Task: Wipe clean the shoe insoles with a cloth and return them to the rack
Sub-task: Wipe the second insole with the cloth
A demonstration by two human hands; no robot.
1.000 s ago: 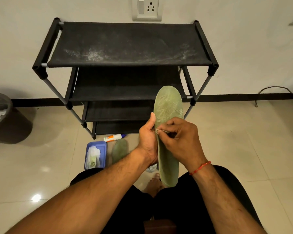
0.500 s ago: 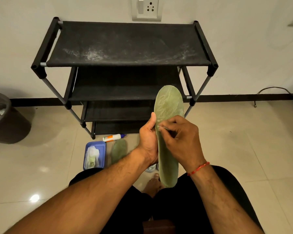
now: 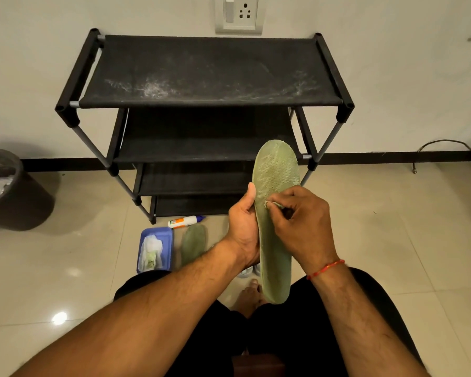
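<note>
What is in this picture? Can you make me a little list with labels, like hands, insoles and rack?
left hand: grips the held insole at its side
right hand: pinches a small cloth against the held insole
other insole: on the floor beside the blue tray
rack: black, dusty top shelf, by the wall

- Left hand (image 3: 242, 229) grips the insole (image 3: 276, 170) by its left edge, thumb straight up along the rim.
- Right hand (image 3: 303, 227) has its fingers curled, pinching a small cloth (image 3: 273, 204) against the insole face.
- Both forearms are bare and converge from the lower corners, hands side by side.
</note>
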